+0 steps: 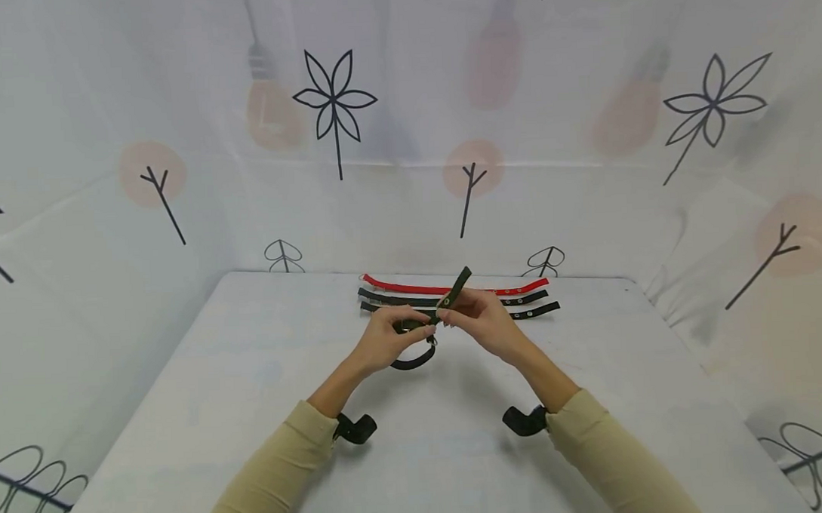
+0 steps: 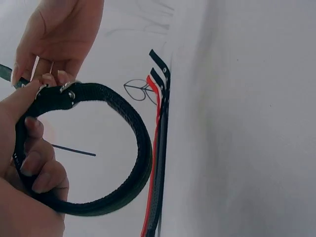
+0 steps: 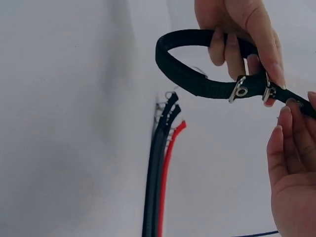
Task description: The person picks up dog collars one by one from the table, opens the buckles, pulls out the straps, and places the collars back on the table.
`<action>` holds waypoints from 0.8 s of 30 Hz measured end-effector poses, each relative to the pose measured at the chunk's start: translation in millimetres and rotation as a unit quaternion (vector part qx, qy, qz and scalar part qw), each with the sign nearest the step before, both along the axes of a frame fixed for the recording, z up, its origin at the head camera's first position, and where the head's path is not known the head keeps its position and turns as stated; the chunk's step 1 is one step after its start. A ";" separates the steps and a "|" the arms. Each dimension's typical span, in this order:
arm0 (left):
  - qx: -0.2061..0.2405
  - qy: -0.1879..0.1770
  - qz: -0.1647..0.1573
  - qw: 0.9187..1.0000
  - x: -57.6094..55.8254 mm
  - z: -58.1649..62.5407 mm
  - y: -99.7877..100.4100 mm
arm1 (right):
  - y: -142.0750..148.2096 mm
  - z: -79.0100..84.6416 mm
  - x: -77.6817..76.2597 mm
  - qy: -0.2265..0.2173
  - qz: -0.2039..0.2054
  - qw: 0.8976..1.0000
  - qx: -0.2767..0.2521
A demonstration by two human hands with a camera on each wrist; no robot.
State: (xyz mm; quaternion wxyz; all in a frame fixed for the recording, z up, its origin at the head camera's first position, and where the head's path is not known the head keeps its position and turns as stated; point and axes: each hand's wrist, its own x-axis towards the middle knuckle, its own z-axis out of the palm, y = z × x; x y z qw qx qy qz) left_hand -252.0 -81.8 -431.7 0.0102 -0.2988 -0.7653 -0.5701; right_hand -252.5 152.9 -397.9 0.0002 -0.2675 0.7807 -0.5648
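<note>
A dark green pet collar is bent into a loop, its strap passed through a metal buckle. In the head view the loop hangs below my hands over the table, and the strap's free end points up and to the right. My left hand grips the collar beside the buckle, with fingers inside the loop in the left wrist view. On the other side of the buckle, my right hand pinches the holed strap between thumb and fingertips. A D-ring sits on the band close to the buckle.
Behind my hands, a red collar and two dark collars lie stretched out in parallel on the white table. A white patterned cloth rises at the table's far edge. Black wrist mounts stick out under both sleeves.
</note>
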 end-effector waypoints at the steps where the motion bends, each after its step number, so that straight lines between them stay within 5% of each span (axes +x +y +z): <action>1: -0.005 -0.005 0.001 1.000 0.6 0.0 -0.6 | -0.4 -0.1 0.2 0.003 0.003 1.000 0.009; 24: -0.069 -0.011 -0.023 0.997 -2.3 1.7 0.2 | -1.9 -0.7 1.4 0.040 0.001 0.998 0.037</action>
